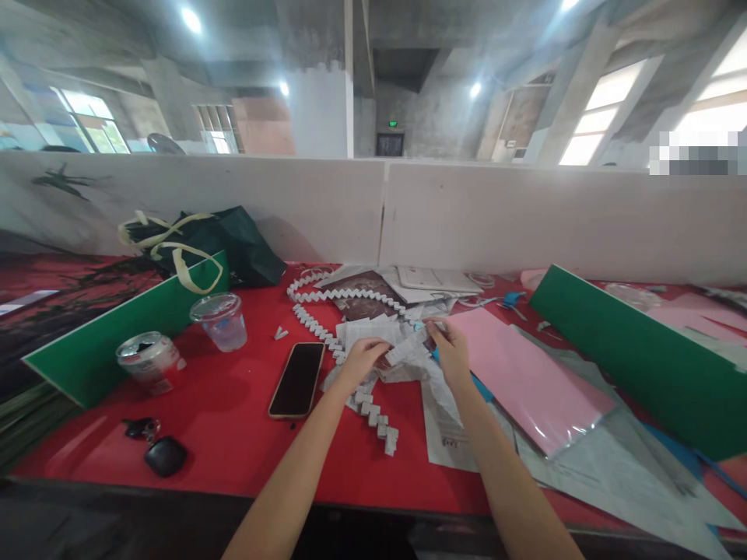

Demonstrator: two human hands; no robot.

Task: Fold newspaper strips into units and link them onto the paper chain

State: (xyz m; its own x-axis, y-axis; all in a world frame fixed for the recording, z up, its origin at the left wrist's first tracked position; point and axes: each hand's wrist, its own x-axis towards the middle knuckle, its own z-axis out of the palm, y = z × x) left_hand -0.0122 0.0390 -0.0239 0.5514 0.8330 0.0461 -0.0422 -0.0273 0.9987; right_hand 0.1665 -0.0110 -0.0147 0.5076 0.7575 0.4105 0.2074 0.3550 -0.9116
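Pinching one folded-paper chain (350, 342) between two hands: left hand (362, 359), right hand (449, 350).

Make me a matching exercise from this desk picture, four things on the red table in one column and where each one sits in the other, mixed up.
Things:
1. black smartphone with a gold edge
2. clear plastic cup with a lid
3. pink paper sheet in a clear sleeve
4. small black oval pouch

Places:
A. right of the right hand
B. near the front table edge, far left
C. just left of the left hand
D. beside the opened tin can, by the green board

Pairs: 1-C, 2-D, 3-A, 4-B
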